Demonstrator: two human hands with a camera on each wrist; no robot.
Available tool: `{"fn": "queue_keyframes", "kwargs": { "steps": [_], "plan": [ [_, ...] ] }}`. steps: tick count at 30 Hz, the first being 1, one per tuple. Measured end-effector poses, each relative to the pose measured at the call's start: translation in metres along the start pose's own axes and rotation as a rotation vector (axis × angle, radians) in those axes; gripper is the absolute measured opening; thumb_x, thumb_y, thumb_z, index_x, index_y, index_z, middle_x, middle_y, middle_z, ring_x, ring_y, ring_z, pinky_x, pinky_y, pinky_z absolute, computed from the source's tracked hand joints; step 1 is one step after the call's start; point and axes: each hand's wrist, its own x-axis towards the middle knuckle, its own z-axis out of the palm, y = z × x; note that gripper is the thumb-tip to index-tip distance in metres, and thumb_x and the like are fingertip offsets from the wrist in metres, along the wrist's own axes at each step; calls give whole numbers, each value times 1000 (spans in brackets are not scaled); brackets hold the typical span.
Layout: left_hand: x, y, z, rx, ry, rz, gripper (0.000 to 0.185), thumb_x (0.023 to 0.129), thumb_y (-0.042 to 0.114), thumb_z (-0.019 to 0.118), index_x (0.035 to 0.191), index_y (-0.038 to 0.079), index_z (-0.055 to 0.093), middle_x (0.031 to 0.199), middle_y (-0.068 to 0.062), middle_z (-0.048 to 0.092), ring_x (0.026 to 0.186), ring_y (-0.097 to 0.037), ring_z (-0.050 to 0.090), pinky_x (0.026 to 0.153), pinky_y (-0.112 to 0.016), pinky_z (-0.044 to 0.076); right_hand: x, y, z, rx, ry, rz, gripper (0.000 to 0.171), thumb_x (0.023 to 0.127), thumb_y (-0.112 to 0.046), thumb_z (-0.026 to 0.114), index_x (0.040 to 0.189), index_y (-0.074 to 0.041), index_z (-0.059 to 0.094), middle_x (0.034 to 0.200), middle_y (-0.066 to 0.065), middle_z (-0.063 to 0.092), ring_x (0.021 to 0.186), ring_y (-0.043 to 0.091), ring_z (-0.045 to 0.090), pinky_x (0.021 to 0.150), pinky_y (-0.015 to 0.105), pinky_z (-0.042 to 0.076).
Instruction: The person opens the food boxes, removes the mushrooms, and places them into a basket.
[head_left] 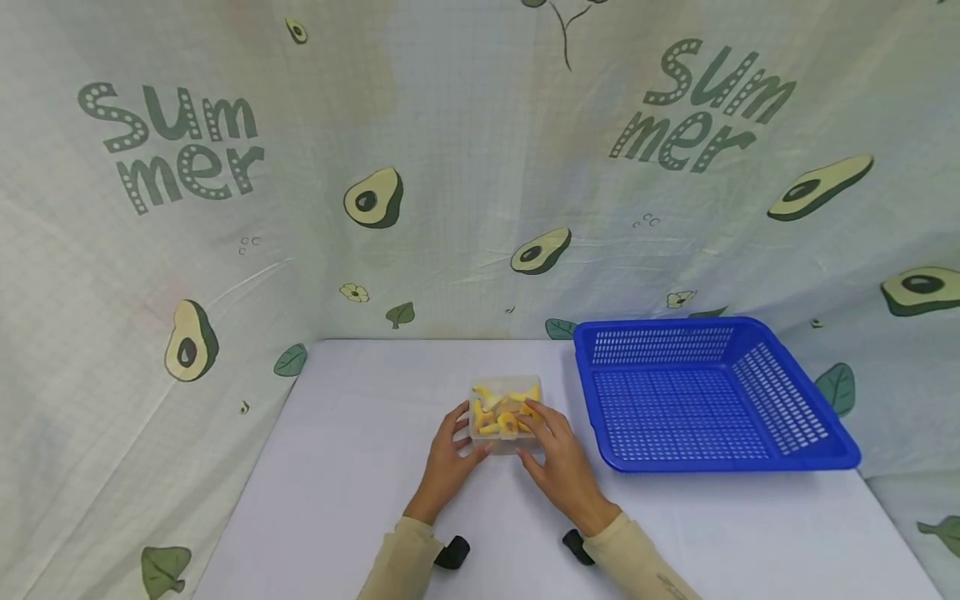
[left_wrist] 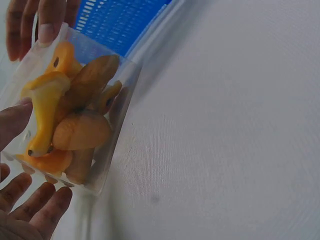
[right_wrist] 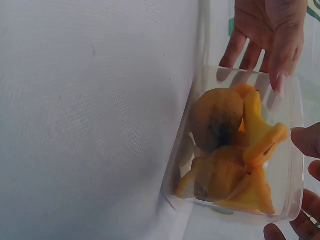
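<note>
**A:** What do you have in the head view?

**B:** I see the clear box (head_left: 505,414) on the counter (head_left: 360,467), between my two hands. My left hand (head_left: 450,457) holds its left wall, with the fingers curled lightly against it. My right hand (head_left: 558,462) is on the right side, with fingers bent over the rim. The blue basket (head_left: 708,392) stands just to the right of the right hand and is apart from the box.

**A:** And the left wrist view?

**B:** The box (left_wrist: 75,115) is close in front of the left hand (left_wrist: 25,210). It is full of yellow and orange pieces (left_wrist: 80,130). My thumb presses the wall. I think the wall is thin and it may bend, and it may be smooth and slippery.

**A:** The right wrist view?

**B:** There I see the box (right_wrist: 240,145) from the other side. The right hand's fingertips (right_wrist: 305,140) touch the rim. I judge it is light. I see no lid, so the pieces could fall out if it tilts. The best hold is the two opposite walls, low, with a gentle squeeze, keeping it level.
</note>
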Motion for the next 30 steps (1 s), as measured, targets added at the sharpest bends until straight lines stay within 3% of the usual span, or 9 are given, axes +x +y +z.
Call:
{"fn": "queue_keyframes", "kwargs": {
  "steps": [15, 30],
  "plan": [
    [1, -4, 3, -86, 58, -25, 73, 89, 8, 86, 153, 3, 50, 151, -23, 53, 134, -44, 57, 104, -45, 59, 4, -5, 7, 0, 13, 30, 58, 69, 2, 97, 122, -6, 76, 135, 12, 67, 127, 33, 60, 108, 50, 55],
    [2, -4, 3, -77, 55, -41, 72, 88, 5, 85, 152, 2, 51, 152, -23, 52, 135, -43, 57, 102, -40, 60, 7, -3, 16, -79, 84, 1, 52, 65, -3, 101, 111, -13, 80, 123, 6, 72, 115, 29, 63, 93, 51, 57]
  ]
}}
